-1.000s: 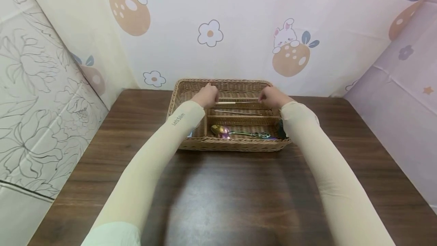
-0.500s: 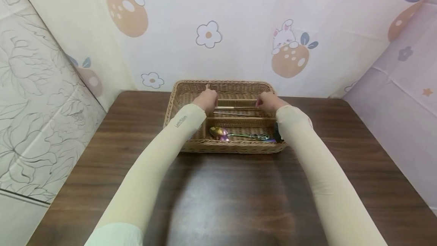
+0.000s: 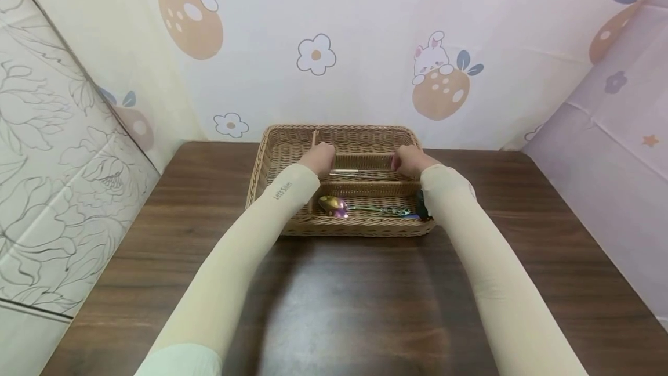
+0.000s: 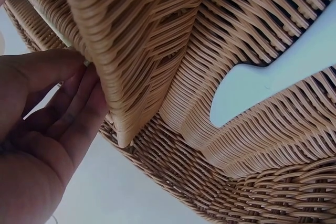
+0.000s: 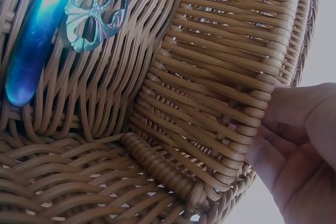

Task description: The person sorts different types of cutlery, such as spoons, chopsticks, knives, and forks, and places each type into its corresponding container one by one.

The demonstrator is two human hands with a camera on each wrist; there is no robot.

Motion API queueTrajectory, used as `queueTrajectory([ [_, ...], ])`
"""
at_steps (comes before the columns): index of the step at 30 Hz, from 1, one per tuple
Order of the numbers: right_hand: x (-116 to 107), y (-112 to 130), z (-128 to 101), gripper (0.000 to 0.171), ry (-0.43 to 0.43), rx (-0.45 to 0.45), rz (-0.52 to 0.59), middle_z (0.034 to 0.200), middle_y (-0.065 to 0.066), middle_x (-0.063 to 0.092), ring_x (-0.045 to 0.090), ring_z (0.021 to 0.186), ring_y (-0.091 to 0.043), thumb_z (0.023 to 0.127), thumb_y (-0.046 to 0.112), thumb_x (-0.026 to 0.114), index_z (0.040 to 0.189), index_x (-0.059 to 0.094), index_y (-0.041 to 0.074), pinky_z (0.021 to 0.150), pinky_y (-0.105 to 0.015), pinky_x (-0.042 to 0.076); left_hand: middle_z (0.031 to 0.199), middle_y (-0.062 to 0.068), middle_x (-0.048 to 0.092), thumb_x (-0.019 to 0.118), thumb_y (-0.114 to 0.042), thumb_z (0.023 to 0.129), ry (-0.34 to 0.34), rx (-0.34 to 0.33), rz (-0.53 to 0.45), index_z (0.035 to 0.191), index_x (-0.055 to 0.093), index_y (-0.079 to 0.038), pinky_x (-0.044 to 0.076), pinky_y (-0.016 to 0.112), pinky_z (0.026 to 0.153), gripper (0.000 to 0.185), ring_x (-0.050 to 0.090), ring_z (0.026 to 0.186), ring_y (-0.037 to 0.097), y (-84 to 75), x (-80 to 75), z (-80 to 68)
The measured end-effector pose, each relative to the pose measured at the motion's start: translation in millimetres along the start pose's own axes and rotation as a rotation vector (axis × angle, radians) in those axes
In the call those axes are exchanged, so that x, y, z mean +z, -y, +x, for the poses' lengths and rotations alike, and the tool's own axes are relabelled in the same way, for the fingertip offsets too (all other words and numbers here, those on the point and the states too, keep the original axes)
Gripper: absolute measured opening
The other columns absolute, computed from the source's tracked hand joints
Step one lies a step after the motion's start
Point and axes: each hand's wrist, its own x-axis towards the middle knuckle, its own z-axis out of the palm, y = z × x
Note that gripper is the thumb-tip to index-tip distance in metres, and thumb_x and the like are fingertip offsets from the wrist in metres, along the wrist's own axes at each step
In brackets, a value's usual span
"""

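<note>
desk (image 3: 156,248): dark wood, walls w/ cartoon print at far side
basket (image 3: 334,228): wicker, w/ dividers, far centre of desk
left hand (image 3: 318,158): inside basket, far-left part; fingers straight, lying vs a woven divider (image 4: 136,51)
right hand (image 3: 409,160): inside basket, far-right part; fingers at a divider edge, grip can't tell
spoon (image 3: 335,205): iridescent, near compartment, handle to right

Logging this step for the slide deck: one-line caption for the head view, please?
Both hands, left and right, reach into a wicker basket holding an iridescent spoon.
</note>
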Motion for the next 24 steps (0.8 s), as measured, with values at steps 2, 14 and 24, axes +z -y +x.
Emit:
queueTrajectory([
  [2,1.4,-1.4,1.5,0.02,0.001,0.006,-0.004,0.1,-0.021,0.066,0.061,0.088,-0.033,0.088,-0.011,0.053,0.099,0.068,-0.004,0.07,-0.041,0.049,0.062,0.002,0.044,0.049,0.013,0.086,-0.001,0.002,0.009,0.067,0.048,-0.007,0.041,0.025,0.052,0.028,0.037,0.053,0.012,-0.8,2.1,0.6],
  [14,3.2,-0.9,8.7,0.014,0.027,-0.023,-0.037,0.091,-0.017,0.068,0.063,0.081,-0.03,0.085,-0.01,0.06,0.09,0.07,-0.002,0.068,-0.041,0.053,0.096,0.011,0.064,0.053,0.008,0.091,-0.028,0.014,0.124,0.098,0.063,-0.001,0.052,0.029,0.081,0.015,0.063,0.085,0.021,-2.5,12.0,2.5],
  [24,2.8,4.1,13.5,0.011,0.05,-0.057,-0.097,0.096,-0.016,0.068,0.062,0.081,-0.026,0.085,-0.007,0.062,0.087,0.072,-0.001,0.075,-0.043,0.052,0.103,0.011,0.066,0.056,0.007,0.09,-0.013,0.038,0.197,0.107,0.064,-0.001,0.052,0.029,0.083,0.021,0.063,0.09,0.022,-4.6,13.1,1.8],
])
